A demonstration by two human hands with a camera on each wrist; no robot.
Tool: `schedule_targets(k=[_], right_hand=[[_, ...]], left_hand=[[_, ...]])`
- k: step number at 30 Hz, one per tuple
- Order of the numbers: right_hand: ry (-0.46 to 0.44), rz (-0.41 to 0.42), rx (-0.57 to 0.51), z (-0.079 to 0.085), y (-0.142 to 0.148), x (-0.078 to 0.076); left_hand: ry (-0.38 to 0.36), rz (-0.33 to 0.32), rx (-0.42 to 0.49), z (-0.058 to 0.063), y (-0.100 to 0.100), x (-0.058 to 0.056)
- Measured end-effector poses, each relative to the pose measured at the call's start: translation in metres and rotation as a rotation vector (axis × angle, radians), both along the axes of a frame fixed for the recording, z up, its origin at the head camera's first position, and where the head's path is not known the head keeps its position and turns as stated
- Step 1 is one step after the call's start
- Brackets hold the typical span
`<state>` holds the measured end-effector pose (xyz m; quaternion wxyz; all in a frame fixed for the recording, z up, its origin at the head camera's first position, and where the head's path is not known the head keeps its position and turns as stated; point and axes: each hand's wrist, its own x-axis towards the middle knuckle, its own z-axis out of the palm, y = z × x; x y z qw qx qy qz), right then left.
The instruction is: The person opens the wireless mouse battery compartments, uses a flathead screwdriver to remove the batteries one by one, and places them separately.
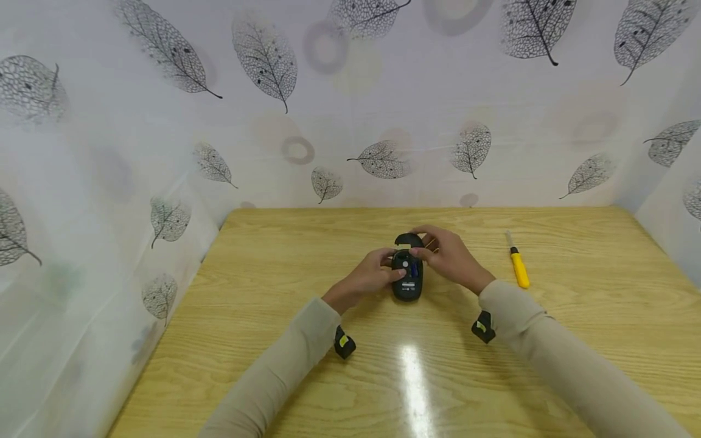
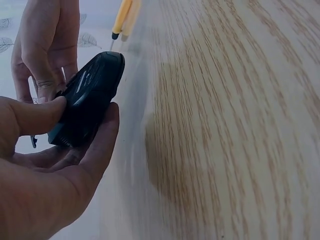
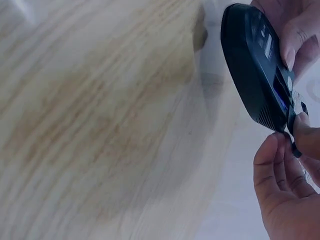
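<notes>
A black computer mouse (image 1: 407,291) is held underside up above the table, its label and an open battery slot facing the head camera. My left hand (image 1: 369,275) grips it from the left, with the thumb on the underside and the fingers beneath, as the left wrist view shows. Inside the slot, a blue battery (image 3: 279,95) is visible. At the far end of the mouse, my right hand (image 1: 450,258) pinches a black battery cover (image 1: 409,238) between thumb and fingers. The cover stands tilted off the body, close against the slot's end in the right wrist view.
A screwdriver (image 1: 519,271) with a yellow handle lies on the wooden table (image 1: 290,261), right of my right hand. Black wrist cameras (image 1: 344,344) hang below both sleeves. Behind the table hangs a white leaf-print curtain (image 1: 350,115), which also covers the left side.
</notes>
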<state>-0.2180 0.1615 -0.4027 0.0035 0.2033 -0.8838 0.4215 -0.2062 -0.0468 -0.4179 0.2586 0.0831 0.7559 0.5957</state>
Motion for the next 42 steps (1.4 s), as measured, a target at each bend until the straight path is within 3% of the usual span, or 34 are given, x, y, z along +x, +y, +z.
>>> schedule_targets(k=[9,17,22,29,42], right_hand=[[-0.022,-0.054,-0.126,-0.002,0.007,-0.01],[-0.105,-0.116,0.062,-0.012,0.016,-0.016],[-0.098,-0.127,0.139,-0.024,0.019,-0.024],[-0.063,-0.138,0.189,-0.031,0.019,-0.031],[-0.052,-0.15,0.218,-0.032,0.016,-0.034]], left_hand=[[-0.062,-0.013,-0.02,0.002,-0.002,0.001],[-0.059,-0.002,-0.039,0.001,-0.004,0.0],[-0.068,-0.002,-0.022,0.001,-0.005,0.001],[-0.087,-0.028,0.044,0.001,-0.006,0.002],[-0.113,-0.038,0.057,0.003,-0.007,0.002]])
